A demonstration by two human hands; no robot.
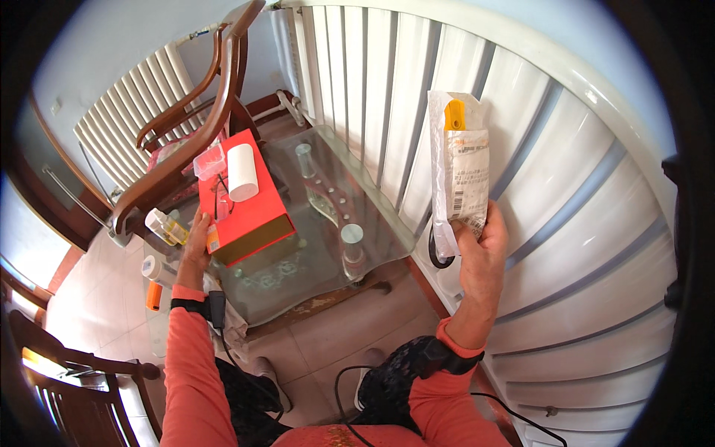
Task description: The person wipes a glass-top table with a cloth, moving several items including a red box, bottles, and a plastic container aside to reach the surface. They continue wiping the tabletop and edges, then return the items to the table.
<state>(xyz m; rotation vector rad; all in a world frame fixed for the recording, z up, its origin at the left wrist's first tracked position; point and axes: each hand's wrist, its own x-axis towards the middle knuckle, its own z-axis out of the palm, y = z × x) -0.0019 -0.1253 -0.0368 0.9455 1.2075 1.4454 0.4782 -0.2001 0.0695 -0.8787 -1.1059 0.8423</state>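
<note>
My right hand (pixel 484 246) holds up a wrapped package (pixel 468 173) by its lower end, in front of the white radiator. The wrapping is translucent plastic with a printed label bearing writing and a barcode. A yellow part with a hole (pixel 456 115) shows at its top, and a dark curved loop (pixel 438 251) sticks out below. My left hand (pixel 195 243) touches the left side of a red box (pixel 268 207) on the glass table; its grip there is partly hidden. On the box lie a white cylindrical case (pixel 242 173), a clear plastic container (pixel 210 162) and eyeglasses (pixel 219 198).
The glass coffee table (pixel 335 246) has short glass pillars beneath its top. Bottles (pixel 167 228), a white jar (pixel 158 271) and an orange object (pixel 154 296) stand left. A white radiator (pixel 536 195) lines the right; a wooden armrest (pixel 184 162) and chair (pixel 84 380) flank the left.
</note>
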